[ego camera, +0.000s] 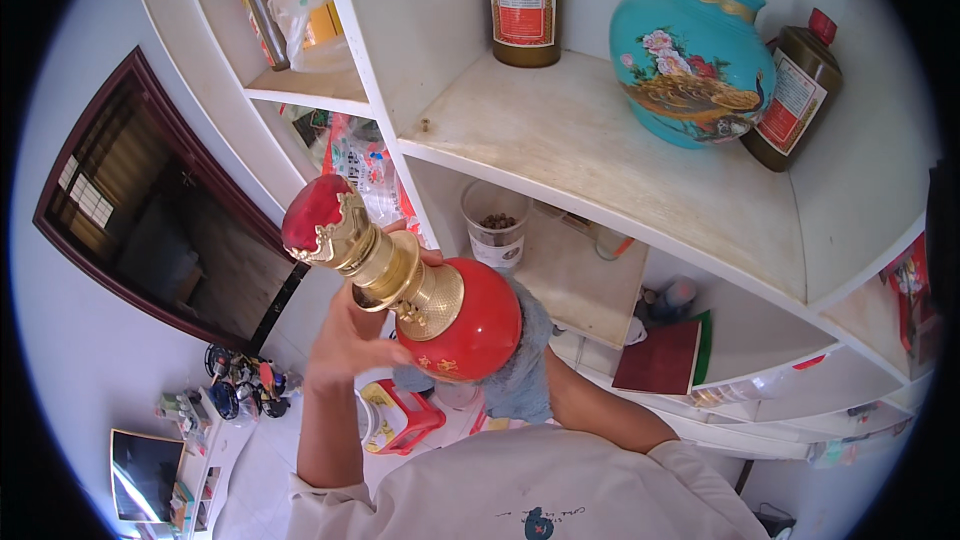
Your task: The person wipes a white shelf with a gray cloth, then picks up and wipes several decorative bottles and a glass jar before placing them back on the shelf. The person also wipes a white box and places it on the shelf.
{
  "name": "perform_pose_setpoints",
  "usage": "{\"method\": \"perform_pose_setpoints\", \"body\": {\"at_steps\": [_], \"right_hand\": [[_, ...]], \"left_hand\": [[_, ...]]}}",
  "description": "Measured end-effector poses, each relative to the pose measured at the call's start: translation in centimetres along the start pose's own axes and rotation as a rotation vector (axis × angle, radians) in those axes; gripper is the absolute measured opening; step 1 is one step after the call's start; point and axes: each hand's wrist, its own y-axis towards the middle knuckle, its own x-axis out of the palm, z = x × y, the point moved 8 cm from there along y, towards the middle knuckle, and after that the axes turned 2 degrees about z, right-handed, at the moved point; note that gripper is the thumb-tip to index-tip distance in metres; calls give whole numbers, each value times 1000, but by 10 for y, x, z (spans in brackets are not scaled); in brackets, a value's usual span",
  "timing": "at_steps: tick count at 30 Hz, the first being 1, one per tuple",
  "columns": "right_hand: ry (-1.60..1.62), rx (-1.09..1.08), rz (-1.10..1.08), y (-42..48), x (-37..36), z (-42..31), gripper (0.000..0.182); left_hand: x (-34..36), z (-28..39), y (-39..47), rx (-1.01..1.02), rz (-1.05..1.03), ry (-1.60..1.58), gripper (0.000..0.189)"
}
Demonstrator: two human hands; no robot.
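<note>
A round red bottle (480,322) with a long gold neck (382,262) and a red faceted stopper (319,217) is held tilted in front of my chest. My left hand (349,334) is wrapped around the gold neck, with fingertips showing on its far side. Against the bottle's base and right side lies a grey cloth (529,367). My right forearm leads in behind that cloth, which hides my right hand, so its grip does not show.
On the shelf (525,120) stand a brown bottle (526,7), a turquoise painted jar (686,67) and another brown bottle (799,90) leaning beside it. Lower down are a clear plastic cup (495,229) and a dark red folder (660,360). A red plastic stool (409,420) stands below.
</note>
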Motion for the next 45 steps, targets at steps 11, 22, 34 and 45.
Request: {"method": "perform_pose_setpoints", "body": {"at_steps": [11,22,34,45], "right_hand": [[-80,-191,14,-7,21,-16,40],[-1032,-1104,30,-44,86,-77,40],[-831,-1059,-21,-46,91,-58,36],[-1214,-1529,5,-75,119,-54,33]], "left_hand": [[14,6,15,293,-342,-199,76],[6,19,5,195,246,79,43],[7,25,-11,179,581,369,47],[-4,22,-16,156,754,325,44]]}}
